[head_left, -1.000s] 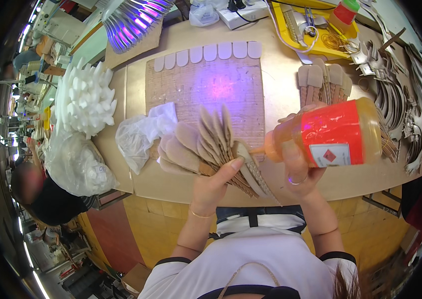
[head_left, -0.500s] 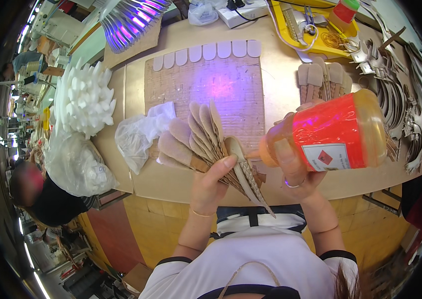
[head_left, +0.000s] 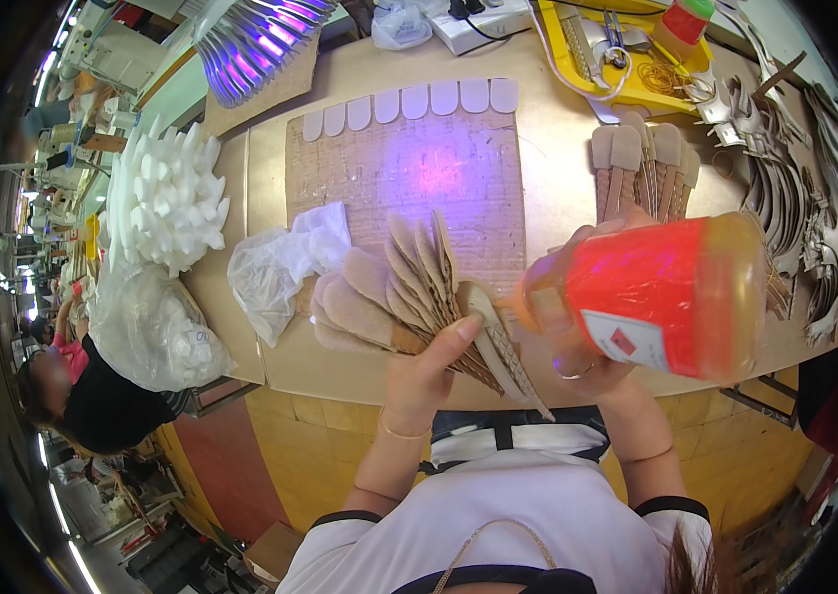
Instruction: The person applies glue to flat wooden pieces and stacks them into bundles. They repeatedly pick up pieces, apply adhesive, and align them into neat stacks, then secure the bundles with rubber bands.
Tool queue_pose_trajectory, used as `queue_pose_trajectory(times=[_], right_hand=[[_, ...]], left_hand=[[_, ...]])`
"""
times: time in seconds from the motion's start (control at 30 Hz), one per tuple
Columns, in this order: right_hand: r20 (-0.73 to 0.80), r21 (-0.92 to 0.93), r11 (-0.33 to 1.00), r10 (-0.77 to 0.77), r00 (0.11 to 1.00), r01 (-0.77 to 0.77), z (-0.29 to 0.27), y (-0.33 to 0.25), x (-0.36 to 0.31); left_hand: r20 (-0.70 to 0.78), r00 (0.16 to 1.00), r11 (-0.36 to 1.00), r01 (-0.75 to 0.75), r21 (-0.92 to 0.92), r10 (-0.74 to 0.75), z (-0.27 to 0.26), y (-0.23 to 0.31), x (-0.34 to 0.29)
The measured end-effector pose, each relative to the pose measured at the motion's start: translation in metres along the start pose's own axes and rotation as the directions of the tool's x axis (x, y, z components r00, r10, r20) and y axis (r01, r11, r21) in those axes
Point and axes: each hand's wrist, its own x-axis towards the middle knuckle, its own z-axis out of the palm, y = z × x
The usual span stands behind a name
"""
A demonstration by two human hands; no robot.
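Note:
My left hand [head_left: 423, 374] is closed round a fan of braided straps with rounded beige tab ends [head_left: 358, 289]. Its thumb presses on one pale braided strap [head_left: 501, 354], set apart at the right of the fan. My right hand [head_left: 587, 370] grips a squeeze bottle of amber liquid, probably glue, with a red label [head_left: 632, 282]. The bottle lies tilted nearly level, its orange nozzle end pointing left, close to the tab of that pale strap. Whether the tip touches it cannot be made out.
Pale rounded tabs [head_left: 414, 102] line the far edge of a cardboard sheet [head_left: 340, 163]. More straps [head_left: 637, 163] lie at right, beside hanging strips. A yellow tray [head_left: 652, 89] stands behind. White foam pieces [head_left: 166, 193] and plastic bags [head_left: 285, 262] are at left. Another person sits far left.
The bottle's base has swung lower and its label has turned. The strap fan and my left thumb have shifted slightly right.

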Motion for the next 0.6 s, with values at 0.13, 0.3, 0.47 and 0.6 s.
queue_pose_trajectory(times=[0.13,0.3,0.47,0.6], right_hand=[[0.003,-0.006,1.0,0.0,1.0,0.0,0.0007,-0.0004,-0.0032],[0.001,-0.008,1.0,0.001,1.0,-0.001,-0.0002,-0.0003,-0.0044],[-0.002,-0.007,1.0,0.006,1.0,-0.006,0.0005,-0.001,-0.0041],[-0.011,-0.007,1.0,0.017,1.0,-0.017,-0.0005,-0.0004,-0.0028]], left_hand=[[-0.012,1.0,1.0,0.016,-0.013,-0.016,0.0003,0.0014,0.0007],[-0.048,0.999,1.0,0.01,-0.014,-0.011,0.003,0.0005,0.0001],[-0.082,0.997,0.999,-0.007,-0.048,0.003,0.0028,-0.0006,0.0007],[-0.066,0.998,1.0,0.018,-0.002,-0.018,0.0015,-0.0005,0.0007]])
